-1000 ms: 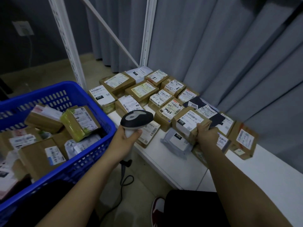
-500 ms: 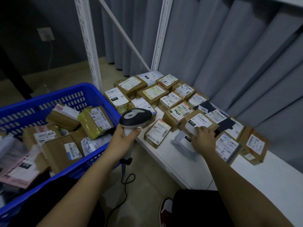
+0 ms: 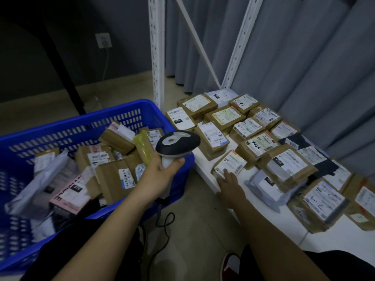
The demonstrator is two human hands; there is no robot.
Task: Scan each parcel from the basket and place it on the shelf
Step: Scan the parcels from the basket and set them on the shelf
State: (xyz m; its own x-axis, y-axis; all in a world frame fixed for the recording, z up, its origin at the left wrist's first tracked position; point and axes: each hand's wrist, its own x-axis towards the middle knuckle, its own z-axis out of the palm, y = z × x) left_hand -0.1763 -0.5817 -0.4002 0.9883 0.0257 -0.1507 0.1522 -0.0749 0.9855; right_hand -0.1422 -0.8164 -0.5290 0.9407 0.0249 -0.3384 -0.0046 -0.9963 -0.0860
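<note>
A blue basket [image 3: 67,128] on the left holds several brown and grey parcels. My left hand [image 3: 162,169] grips a black and white barcode scanner [image 3: 177,141] over the basket's right rim. On the low white shelf [image 3: 294,226] at right lie several labelled parcels in rows. My right hand [image 3: 228,180] rests with straight fingers on the near edge of a small flat brown parcel [image 3: 230,164] at the shelf's front. A larger brown parcel [image 3: 288,165] lies on top of a grey bag parcel [image 3: 267,187] to its right.
White perforated shelf posts [image 3: 156,57] and a diagonal brace stand behind the basket. Grey curtains hang behind the shelf. The scanner's black cable [image 3: 162,220] loops down to the floor. A red and white shoe [image 3: 229,266] is below the shelf edge. A dark table leg stands at left.
My right hand let go of the larger brown parcel, left on the grey bag, and moved left onto the small flat parcel. The view swung left; the scanner stays in my left hand.
</note>
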